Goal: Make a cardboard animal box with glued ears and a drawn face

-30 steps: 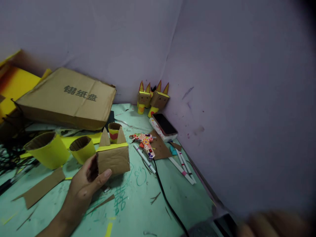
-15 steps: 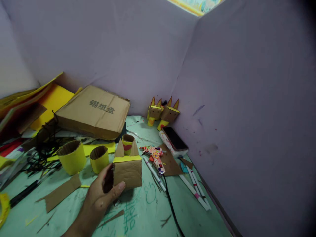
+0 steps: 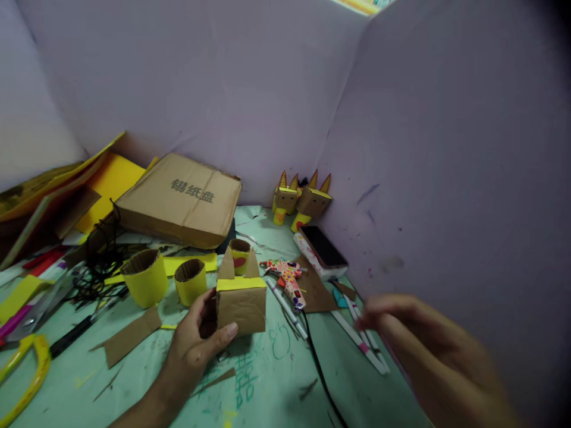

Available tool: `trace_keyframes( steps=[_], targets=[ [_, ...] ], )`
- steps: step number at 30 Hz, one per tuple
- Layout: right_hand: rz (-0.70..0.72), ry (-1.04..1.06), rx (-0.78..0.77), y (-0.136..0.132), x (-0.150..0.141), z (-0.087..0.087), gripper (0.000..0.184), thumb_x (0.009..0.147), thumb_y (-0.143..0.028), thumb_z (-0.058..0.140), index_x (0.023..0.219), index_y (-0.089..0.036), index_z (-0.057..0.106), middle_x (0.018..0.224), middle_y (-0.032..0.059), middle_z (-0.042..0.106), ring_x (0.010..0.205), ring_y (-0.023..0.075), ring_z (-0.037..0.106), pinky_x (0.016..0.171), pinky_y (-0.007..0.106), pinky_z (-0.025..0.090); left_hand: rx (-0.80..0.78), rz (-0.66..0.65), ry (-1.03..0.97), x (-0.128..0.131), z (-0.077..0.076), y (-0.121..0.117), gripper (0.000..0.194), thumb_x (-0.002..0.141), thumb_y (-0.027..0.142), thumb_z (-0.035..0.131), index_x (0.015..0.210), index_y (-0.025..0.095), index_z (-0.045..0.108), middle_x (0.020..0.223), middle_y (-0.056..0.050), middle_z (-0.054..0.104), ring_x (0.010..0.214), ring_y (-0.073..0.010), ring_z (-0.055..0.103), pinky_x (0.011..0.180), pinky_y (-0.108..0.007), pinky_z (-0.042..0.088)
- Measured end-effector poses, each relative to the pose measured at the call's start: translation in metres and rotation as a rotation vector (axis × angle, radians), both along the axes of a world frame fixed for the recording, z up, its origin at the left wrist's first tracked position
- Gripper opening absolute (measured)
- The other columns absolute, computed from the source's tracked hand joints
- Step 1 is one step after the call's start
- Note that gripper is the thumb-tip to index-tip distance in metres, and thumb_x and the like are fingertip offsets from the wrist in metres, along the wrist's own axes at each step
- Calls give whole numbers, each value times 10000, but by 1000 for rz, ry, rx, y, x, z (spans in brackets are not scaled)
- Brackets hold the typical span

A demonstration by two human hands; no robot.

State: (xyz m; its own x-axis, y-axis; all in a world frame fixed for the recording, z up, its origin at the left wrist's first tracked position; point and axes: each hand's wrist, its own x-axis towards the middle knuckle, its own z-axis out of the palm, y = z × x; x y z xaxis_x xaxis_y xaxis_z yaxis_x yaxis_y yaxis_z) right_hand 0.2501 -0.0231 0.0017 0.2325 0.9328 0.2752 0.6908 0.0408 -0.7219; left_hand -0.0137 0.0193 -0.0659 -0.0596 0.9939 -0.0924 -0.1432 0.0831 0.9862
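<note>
My left hand [image 3: 195, 340] still grasps the box [image 3: 241, 309], thumb on its front. My right hand [image 3: 428, 351] has just come back into view beside the pens [image 3: 363, 347], right of that grip, too blurred to tell its state; only the left supports the box.

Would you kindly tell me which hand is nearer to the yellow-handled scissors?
Left. The left hand, gripping an eared cardboard box, is right of the yellow-handled scissors; the right hand is much farther right.
</note>
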Motion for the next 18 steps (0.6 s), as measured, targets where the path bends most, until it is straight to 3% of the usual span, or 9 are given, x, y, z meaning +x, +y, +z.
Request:
trace_keyframes(
  steps=[2,6,10,14,18],
  targets=[
    [41,143,0,23,1,4,193,750,-432,577,796,-257,642,735,42,688,697,236,654,612,321,521,-15,27,-1,0,0,0,704,592,366,765,1197,146,479,1157,-124,649,1059,-300,608,834,-330,537],
    [-101,70,23,50,19,4,176,716,-372,564,747,-226,656,717,40,696,683,230,655,630,320,493,-36,79,13,1,0,0,689,562,374,778,1160,170,502,1117,-107,666,1012,-308,631,784,-326,556],
    [-172,-84,-46,45,39,3,176,726,-340,526,723,-223,659,677,35,696,643,227,656,605,316,474,-61,23,55,-2,-2,2,680,577,386,785,1156,200,481,1138,-90,654,1027,-293,625,736,-273,568],
    [-74,-234,-292,33,45,-3,180,718,-226,507,624,-216,659,621,33,704,623,209,657,566,277,448,-81,11,89,-5,-5,3,674,599,410,775,1165,226,460,1172,-83,627,1042,-307,612,624,-255,579],
    [-46,-282,-426,24,45,-12,180,723,-236,528,653,-200,690,640,48,719,612,210,656,560,279,441,-71,18,79,-5,-4,3,658,598,391,779,1154,222,471,1190,-85,618,1075,-315,595,688,-280,581]
  ],
)
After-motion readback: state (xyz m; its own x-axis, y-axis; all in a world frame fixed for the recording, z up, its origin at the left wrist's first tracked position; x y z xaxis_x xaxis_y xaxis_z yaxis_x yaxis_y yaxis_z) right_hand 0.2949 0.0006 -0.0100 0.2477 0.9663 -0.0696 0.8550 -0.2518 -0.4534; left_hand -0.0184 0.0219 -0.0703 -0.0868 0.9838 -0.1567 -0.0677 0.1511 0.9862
